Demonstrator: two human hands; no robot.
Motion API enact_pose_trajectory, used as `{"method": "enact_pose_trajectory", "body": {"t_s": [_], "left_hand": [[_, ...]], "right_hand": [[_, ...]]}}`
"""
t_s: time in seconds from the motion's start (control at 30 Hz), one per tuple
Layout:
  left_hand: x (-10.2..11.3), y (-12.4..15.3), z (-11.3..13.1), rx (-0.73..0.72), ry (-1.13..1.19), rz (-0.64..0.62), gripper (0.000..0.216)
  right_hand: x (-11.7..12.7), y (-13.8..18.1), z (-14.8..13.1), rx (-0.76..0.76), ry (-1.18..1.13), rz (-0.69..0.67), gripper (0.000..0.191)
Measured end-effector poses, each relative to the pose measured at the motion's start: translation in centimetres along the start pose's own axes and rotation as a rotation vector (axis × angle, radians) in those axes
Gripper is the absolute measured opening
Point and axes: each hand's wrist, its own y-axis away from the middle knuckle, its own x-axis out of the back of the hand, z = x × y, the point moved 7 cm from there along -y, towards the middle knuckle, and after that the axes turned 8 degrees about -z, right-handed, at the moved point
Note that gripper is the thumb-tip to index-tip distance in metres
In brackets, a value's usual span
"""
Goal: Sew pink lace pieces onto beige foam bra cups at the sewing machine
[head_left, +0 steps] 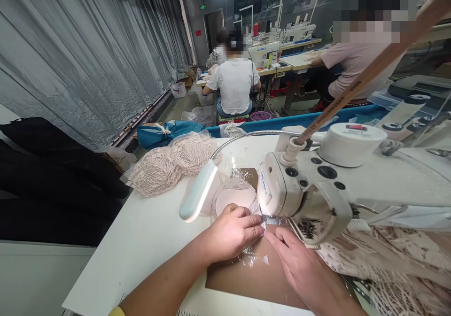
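Note:
A pale pink cup-shaped piece (235,197) with lace fabric (243,183) around it lies left of the head of a white sewing machine (273,184). My left hand (234,234) bends its fingers over the near edge of the fabric, close beside the needle area. From the right, my right hand (292,255) pinches at that same edge, its fingertips almost meeting the left ones. The needle and the exact bit of cloth under the fingertips are mostly hidden. Beneath both hands is a brown sheet (243,278) with shiny clear film on it.
A lamp (199,191) on a bendy neck hangs over the white table (141,241). Bundled lace (172,163) sits at the far left edge; more lace (398,259) is piled at right. A wooden stick (359,81) rises from the machine. Co-workers sit at machines ahead.

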Motion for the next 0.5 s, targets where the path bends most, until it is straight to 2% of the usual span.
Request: {"method": "enact_pose_trajectory", "body": {"t_s": [0.27,0.4,0.5], "left_hand": [[0.1,-0.4,-0.8,0.041,0.031,-0.026,0.030],[0.0,-0.5,-1.2,0.078,0.045,-0.012,0.033],[-0.3,-0.5,-1.4,0.086,0.033,0.001,0.034]], "right_hand": [[0.1,-0.1,0.0,-0.077,0.040,0.127,0.055],[0.3,-0.3,-0.3,-0.014,-0.022,0.119,0.059],[-0.1,-0.1,0.1,-0.021,-0.063,0.115,0.060]]}}
